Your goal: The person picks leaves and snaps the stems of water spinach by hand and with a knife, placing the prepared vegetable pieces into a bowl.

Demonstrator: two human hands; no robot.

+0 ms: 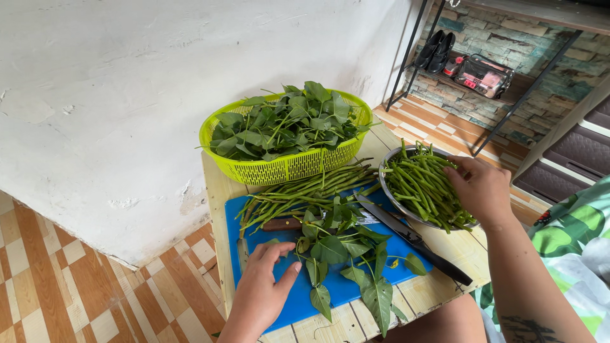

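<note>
Hands work apart over a small slatted wooden table (438,293): the left hand (262,293) rests flat, fingers loosely spread, on the near left part of a smooth blue plastic cutting board (289,298), gripping nothing, while the right hand (481,188) reaches into a round steel bowl (385,179) at the table's right edge, its fingers curled on a heap of short, glossy green stem pieces (422,186). Between the hands, leafy green stalks (340,244) with broad pointed leaves lie across the board, some hanging over the table's near edge. A bundle of long, thin bare stems (305,190) lies along the board's far edge. A steel knife with a black handle (413,238) lies slantwise toward the near right corner; a brown wooden handle (281,224) shows under the leaves. At the far left corner stands a lime-green woven plastic basket (286,166), oval, piled with loose leaves (286,124). Beyond the table, a rough white plastered wall (127,114), and a metal rack with black shoes (435,51) and a clear pouch with red and pink packets (486,76).
</note>
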